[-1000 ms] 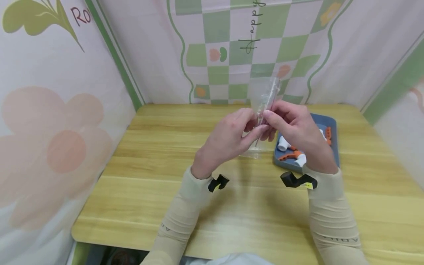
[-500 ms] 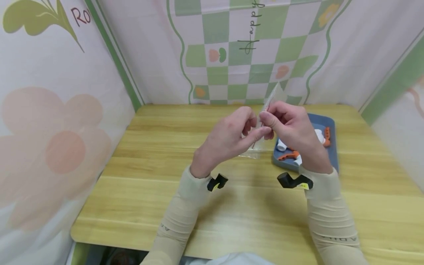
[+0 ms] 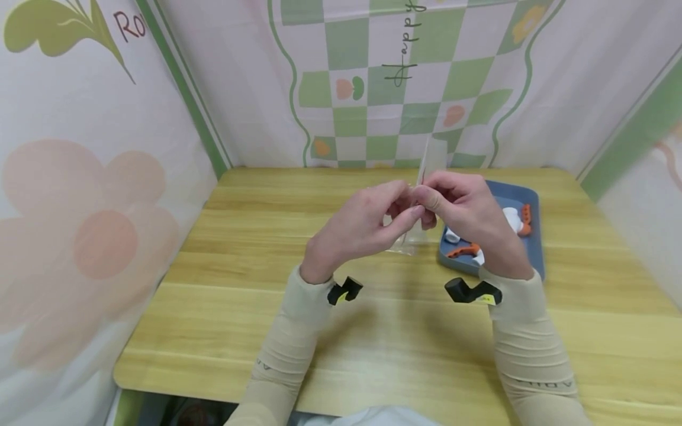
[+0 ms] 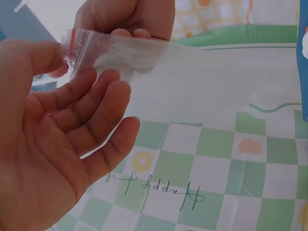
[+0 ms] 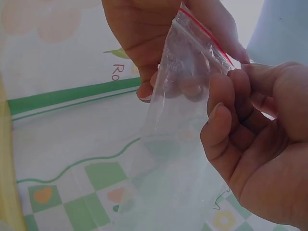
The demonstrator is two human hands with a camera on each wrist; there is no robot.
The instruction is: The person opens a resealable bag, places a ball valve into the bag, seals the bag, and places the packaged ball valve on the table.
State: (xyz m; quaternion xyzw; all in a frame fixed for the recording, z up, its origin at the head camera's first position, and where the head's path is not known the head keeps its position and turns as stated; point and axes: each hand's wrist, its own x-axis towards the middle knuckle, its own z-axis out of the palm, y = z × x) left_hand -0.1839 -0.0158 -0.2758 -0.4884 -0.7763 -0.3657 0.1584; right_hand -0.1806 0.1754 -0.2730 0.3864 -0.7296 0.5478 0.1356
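Observation:
A clear zip-lock bag (image 3: 434,155) is held up above the table between both hands. Its red seal line (image 5: 207,30) runs along the end where the fingers meet. My right hand (image 3: 469,207) pinches that end between thumb and forefinger, other fingers curled in. My left hand (image 3: 364,222) has its thumb and forefinger on the same end, close against the right fingertips. In the left wrist view the left hand's other fingers (image 4: 108,113) are loosely bent beside the bag. The bag's body looks flat, and fingers show through the plastic.
A blue tray (image 3: 538,242) stands on the wooden table (image 3: 240,319), partly behind the right hand. It holds several white and orange pieces (image 3: 463,251). A printed cloth (image 3: 346,53) hangs behind the table, with more cloth at the sides.
The bag's free end has swung left, from leaning right to nearly upright. Both hands have shifted slightly left and down, fingers still at the sealed end.

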